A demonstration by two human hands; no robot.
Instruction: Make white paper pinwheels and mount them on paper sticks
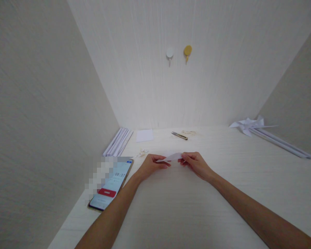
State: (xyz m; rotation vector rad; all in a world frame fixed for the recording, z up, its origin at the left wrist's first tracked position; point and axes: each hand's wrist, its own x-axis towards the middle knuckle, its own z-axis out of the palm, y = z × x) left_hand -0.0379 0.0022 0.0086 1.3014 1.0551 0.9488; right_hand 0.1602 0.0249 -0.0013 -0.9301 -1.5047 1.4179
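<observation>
A small sheet of white paper (pixel 174 157) is held between my two hands above the table, seen nearly edge-on and slightly bent. My left hand (pixel 155 163) pinches its left end between thumb and fingers. The right end is gripped by the fingertips of my right hand (pixel 193 162). Beyond the hands lies a pair of thread snips (pixel 180 136), its blades pointing left. A flat stack of white paper squares (pixel 144 135) rests farther back on the left.
Rolled white paper sticks (pixel 118 141) lie along the left wall. Nearer, a phone (pixel 111 185) shows a timer. Paper pinwheels on sticks (pixel 248 125) lean at the back right. Rubber bands (pixel 142 152) are scattered on the table. White and yellow hooks (pixel 187 51) hang on the back wall.
</observation>
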